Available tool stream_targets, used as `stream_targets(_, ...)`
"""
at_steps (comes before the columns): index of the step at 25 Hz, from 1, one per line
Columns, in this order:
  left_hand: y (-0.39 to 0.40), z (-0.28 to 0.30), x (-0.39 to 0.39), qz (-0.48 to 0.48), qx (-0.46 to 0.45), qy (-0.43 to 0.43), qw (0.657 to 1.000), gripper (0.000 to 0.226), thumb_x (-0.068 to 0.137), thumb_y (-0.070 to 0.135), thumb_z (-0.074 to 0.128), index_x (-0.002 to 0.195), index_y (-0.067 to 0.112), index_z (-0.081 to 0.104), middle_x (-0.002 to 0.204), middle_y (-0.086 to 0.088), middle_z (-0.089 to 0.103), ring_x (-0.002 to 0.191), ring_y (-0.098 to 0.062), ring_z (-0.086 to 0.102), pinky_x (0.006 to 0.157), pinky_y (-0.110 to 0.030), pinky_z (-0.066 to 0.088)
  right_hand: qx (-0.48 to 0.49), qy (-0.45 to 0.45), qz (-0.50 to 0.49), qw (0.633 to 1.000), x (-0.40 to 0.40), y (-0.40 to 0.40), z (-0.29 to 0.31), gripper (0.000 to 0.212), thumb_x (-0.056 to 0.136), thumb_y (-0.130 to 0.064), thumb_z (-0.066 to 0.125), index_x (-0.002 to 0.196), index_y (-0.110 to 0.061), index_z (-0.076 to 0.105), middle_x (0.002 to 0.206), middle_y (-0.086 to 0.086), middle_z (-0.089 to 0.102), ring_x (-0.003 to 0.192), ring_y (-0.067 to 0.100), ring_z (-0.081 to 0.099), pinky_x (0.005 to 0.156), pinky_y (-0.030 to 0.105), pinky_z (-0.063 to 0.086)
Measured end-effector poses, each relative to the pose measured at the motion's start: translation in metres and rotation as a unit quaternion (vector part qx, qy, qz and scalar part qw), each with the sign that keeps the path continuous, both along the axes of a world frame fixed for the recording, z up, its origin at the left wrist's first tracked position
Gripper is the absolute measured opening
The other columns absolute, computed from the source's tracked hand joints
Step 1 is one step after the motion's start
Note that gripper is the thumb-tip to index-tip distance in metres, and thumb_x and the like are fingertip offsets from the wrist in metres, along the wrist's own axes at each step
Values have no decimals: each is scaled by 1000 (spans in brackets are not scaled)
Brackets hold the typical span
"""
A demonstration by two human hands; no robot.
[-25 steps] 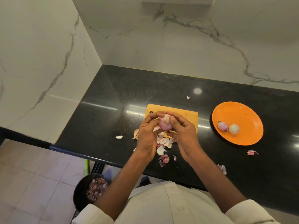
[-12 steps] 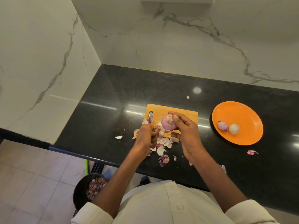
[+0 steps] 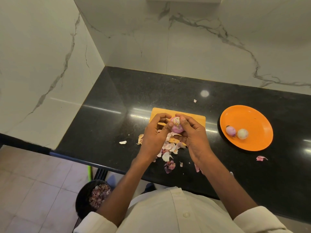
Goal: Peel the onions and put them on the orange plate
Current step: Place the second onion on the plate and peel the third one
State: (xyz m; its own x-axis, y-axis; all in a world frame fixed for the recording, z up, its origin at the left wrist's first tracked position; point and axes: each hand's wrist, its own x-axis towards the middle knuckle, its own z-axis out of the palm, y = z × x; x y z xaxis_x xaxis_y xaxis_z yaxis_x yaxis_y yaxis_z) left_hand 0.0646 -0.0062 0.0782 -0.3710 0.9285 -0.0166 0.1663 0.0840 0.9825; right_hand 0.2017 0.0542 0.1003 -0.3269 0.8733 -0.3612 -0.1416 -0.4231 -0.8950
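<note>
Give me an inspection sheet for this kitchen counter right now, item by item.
Surface: black counter, glossy.
Job's things: onion held over the board; two peeled onions on the orange plate.
Clutter: peels by the board's near edge, scraps scattered further out.
Hands: left hand and right hand both grip the onion, fingers curled round it.
Cables: nothing seen.
Surroundings: marble walls; black bin of peels on the tiled floor.

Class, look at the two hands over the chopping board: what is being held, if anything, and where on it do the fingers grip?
A purple onion: right hand grips its right side, left hand its left.
</note>
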Motion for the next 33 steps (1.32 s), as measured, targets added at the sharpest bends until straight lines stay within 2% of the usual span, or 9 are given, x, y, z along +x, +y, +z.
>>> stream_targets(3, -1, 1, 0, -19, 30, 76, 996, 28, 102, 25, 73, 129, 21, 69, 118, 5, 73, 108, -19, 74, 90, -42, 64, 14, -4, 7, 1000, 2, 0, 0, 27, 104, -30, 61, 123, -15, 75, 117, 6, 77, 107, 22, 76, 75, 27, 62)
stream_targets(9, -5, -2, -4, -12, 85, 91, 992, 20, 102, 11, 71, 120, 5, 74, 110, -4, 77, 106, -20, 76, 91, -48, 64, 24, -9, 8, 1000, 5, -2, 4, 27, 104, -30, 61, 121, -14, 76, 114, 4, 78, 98, 17, 76, 70, 23, 60)
stream_targets(14, -10, -4, -1, -17, 64, -8, 998, 25, 105, 16, 67, 129, 10, 68, 120, -6, 73, 113, -25, 72, 94, -43, 63, 36, -41, 3, 998, 6, -2, 4, 30, 108, -37, 53, 116, -21, 76, 112, -1, 78, 93, 19, 74, 67, 25, 59)
stream_targets(19, -8, -4, 4, 28, 3, -181, 983, 28, 112, 24, 52, 134, 11, 64, 128, -14, 70, 113, -25, 73, 90, -42, 62, 41, -94, -19, 995, 3, -1, 4, 34, 107, -46, 51, 103, -18, 70, 88, -4, 73, 83, 18, 66, 59, 26, 48)
stream_targets(23, -7, -1, 8, 35, -26, -213, 976, 38, 114, 34, 45, 132, 8, 66, 125, -13, 75, 114, -32, 74, 91, -46, 62, 52, -75, 3, 996, 4, -4, 7, 31, 107, -40, 54, 105, -15, 72, 91, 1, 76, 80, 14, 70, 58, 23, 52)
stream_targets(26, -3, 2, 19, -26, -87, -337, 937, 59, 110, 53, 36, 142, 10, 62, 135, -18, 70, 118, -34, 69, 95, -52, 58, 64, -52, 13, 996, 3, -6, 11, 22, 104, -30, 61, 109, -13, 74, 98, 3, 77, 79, 6, 72, 58, 17, 54)
stream_targets(29, -1, -2, 28, -30, -99, -460, 882, 66, 111, 56, 31, 151, 10, 54, 147, -21, 63, 134, -39, 56, 115, -60, 43, 104, -68, 18, 992, 5, -7, 13, 15, 101, -21, 67, 112, -10, 69, 101, 5, 75, 74, 5, 72, 58, 17, 55)
stream_targets(31, 1, -4, 27, -21, -88, -494, 865, 66, 112, 55, 31, 156, 10, 49, 153, -22, 58, 144, -40, 51, 124, -62, 35, 126, -74, 43, 988, 7, -7, 13, 19, 99, -18, 70, 115, -8, 65, 107, 5, 75, 79, 11, 75, 61, 22, 60)
stream_targets(33, 2, -4, 23, -11, -76, -484, 871, 64, 113, 53, 31, 155, 9, 51, 151, -22, 59, 144, -40, 54, 121, -60, 41, 146, -87, 67, 983, 9, -6, 11, 18, 97, -15, 73, 114, -13, 67, 112, 2, 75, 90, 16, 75, 65, 24, 61)
